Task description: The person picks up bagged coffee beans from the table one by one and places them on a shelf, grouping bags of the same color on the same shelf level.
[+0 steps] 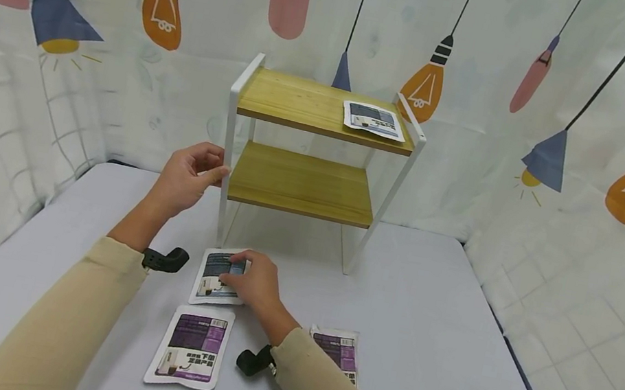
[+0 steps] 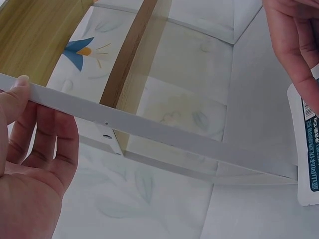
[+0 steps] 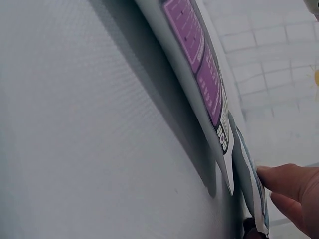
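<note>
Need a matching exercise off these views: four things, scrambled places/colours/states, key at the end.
Things
1. Left hand
2. Right hand
3. Upper board
4. Front-left packet

Places, colours, states
A. Purple label
B. Touching a blue-labelled packet on the table
C. Yellowish wood
D. Pinching a white rack upright

Pairs: 1-D, 2-B, 3-C, 4-A
</note>
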`<action>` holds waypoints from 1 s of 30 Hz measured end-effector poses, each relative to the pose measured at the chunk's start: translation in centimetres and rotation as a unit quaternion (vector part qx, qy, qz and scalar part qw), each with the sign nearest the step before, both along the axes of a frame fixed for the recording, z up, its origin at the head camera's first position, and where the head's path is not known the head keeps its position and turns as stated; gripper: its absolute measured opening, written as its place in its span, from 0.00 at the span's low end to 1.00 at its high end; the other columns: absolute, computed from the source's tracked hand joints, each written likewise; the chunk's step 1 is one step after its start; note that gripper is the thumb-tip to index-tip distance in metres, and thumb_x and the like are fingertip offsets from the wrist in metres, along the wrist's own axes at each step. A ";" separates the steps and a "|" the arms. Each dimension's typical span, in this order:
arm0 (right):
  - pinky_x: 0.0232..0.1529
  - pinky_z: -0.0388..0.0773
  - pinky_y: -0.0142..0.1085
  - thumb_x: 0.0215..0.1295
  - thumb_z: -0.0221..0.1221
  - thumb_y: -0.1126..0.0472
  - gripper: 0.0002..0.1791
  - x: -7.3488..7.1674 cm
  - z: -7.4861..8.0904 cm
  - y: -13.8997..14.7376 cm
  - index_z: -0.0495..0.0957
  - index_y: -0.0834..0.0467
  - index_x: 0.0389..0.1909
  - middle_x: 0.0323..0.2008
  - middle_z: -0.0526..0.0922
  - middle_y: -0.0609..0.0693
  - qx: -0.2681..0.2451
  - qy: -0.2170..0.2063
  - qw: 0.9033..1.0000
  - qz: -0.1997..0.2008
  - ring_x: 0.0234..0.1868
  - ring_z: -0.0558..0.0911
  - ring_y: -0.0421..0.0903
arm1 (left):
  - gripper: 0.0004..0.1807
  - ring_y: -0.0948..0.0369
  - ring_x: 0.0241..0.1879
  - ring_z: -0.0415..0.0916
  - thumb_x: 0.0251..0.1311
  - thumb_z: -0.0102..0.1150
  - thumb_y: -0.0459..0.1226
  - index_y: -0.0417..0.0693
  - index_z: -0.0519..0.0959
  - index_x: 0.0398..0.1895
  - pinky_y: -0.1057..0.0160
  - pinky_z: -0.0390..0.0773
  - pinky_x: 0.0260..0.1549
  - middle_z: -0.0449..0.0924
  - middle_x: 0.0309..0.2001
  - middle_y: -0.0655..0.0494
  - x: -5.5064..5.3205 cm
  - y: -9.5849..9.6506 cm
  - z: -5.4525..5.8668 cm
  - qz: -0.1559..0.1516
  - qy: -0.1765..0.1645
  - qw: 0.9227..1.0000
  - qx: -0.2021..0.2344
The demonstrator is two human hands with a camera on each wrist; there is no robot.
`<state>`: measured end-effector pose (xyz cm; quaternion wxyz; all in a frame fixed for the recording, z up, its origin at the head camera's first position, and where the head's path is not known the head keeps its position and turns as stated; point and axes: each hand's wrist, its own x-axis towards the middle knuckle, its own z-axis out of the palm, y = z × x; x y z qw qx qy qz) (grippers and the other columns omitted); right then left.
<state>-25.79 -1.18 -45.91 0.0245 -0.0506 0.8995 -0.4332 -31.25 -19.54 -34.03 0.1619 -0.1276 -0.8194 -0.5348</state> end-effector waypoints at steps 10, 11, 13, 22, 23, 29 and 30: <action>0.69 0.73 0.53 0.57 0.75 0.56 0.14 -0.1 0.0 0.3 0.88 0.45 0.44 0.64 0.81 0.52 -0.016 0.005 1.000 -0.016 0.67 0.77 0.55 | 0.15 0.67 0.45 0.81 0.73 0.60 0.41 0.47 0.78 0.58 0.77 0.82 0.43 0.80 0.44 0.52 -0.1 -0.1 -0.1 -0.004 0.004 1.000 0.007; 0.69 0.73 0.53 0.57 0.75 0.56 0.14 -0.1 0.0 0.3 0.89 0.46 0.44 0.64 0.81 0.52 -0.018 0.005 1.000 -0.015 0.67 0.77 0.55 | 0.15 0.68 0.45 0.81 0.73 0.60 0.40 0.47 0.78 0.57 0.77 0.82 0.43 0.80 0.43 0.53 -0.1 -0.1 -0.1 -0.004 0.004 1.000 0.008; 0.70 0.73 0.53 0.57 0.75 0.56 0.14 -0.1 0.0 0.5 0.89 0.46 0.44 0.64 0.81 0.52 -0.020 0.005 1.000 -0.013 0.67 0.77 0.54 | 0.14 0.68 0.45 0.81 0.72 0.60 0.40 0.46 0.78 0.57 0.77 0.82 0.43 0.80 0.43 0.53 -0.1 -0.1 -0.1 -0.005 0.005 1.000 0.009; 0.70 0.72 0.52 0.56 0.76 0.57 0.11 -0.5 0.3 1.2 0.90 0.49 0.40 0.64 0.81 0.54 -0.036 -0.008 0.999 0.002 0.68 0.77 0.55 | 0.14 0.69 0.44 0.81 0.72 0.60 0.39 0.46 0.78 0.57 0.76 0.82 0.43 0.80 0.43 0.53 -0.2 0.0 -0.1 -0.009 0.007 1.000 0.010; 0.70 0.72 0.52 0.56 0.76 0.57 0.11 -0.5 0.3 1.2 0.90 0.49 0.40 0.64 0.81 0.54 -0.035 -0.008 0.999 0.005 0.68 0.77 0.55 | 0.14 0.69 0.44 0.81 0.72 0.60 0.39 0.46 0.78 0.57 0.76 0.82 0.43 0.80 0.43 0.54 -0.2 0.0 -0.1 -0.009 0.007 1.000 0.010; 0.67 0.74 0.52 0.57 0.75 0.55 0.09 -0.6 0.6 1.7 0.91 0.48 0.39 0.63 0.81 0.55 -0.027 -0.025 0.999 0.017 0.65 0.77 0.55 | 0.14 0.69 0.44 0.82 0.72 0.60 0.39 0.46 0.78 0.57 0.76 0.83 0.43 0.80 0.42 0.54 -0.2 -0.1 -0.1 -0.010 0.006 1.000 0.013; 0.66 0.75 0.51 0.57 0.75 0.54 0.09 -0.5 0.6 1.8 0.91 0.48 0.39 0.62 0.81 0.54 -0.027 -0.030 0.999 0.018 0.63 0.78 0.54 | 0.14 0.69 0.44 0.81 0.72 0.60 0.39 0.46 0.78 0.57 0.76 0.82 0.43 0.80 0.42 0.54 -0.1 -0.2 -0.1 -0.010 0.006 1.000 0.012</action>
